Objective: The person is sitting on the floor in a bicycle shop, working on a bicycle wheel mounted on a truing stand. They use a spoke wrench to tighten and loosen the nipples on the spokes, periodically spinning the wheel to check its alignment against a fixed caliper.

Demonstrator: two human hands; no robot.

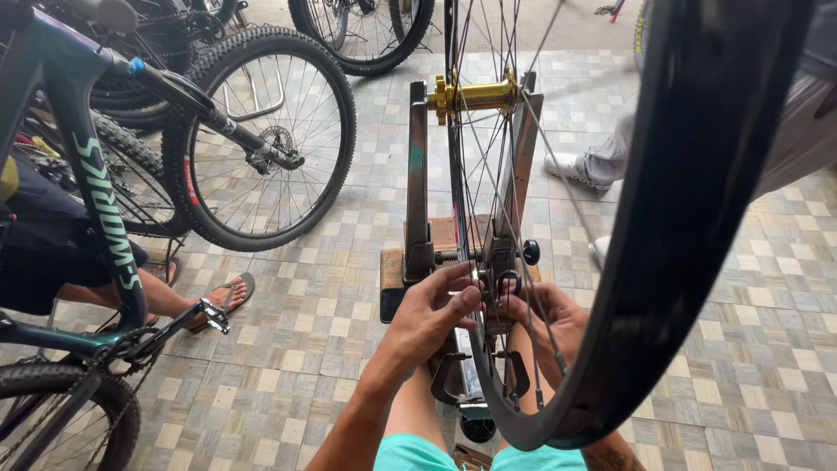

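Observation:
A bicycle wheel with a black rim (689, 227) and a gold hub (478, 94) stands upright in a metal truing stand (417, 183). My left hand (433, 312) reaches in from the left, its fingers pinched around a spoke or a small tool near the stand's caliper; which it is I cannot tell. My right hand (549, 316) sits behind the spokes on the right side, fingers curled around something small and dark by the black knob (531, 252). My knees in teal shorts (417, 453) show at the bottom.
A dark bicycle frame (100, 205) with pedal and chain stands at left, its knobby front wheel (261, 139) behind. Another person's sandalled foot (222, 301) rests beside it. A second person's white shoe (571, 167) is at right. More wheels (362, 35) lean at the back on the tiled floor.

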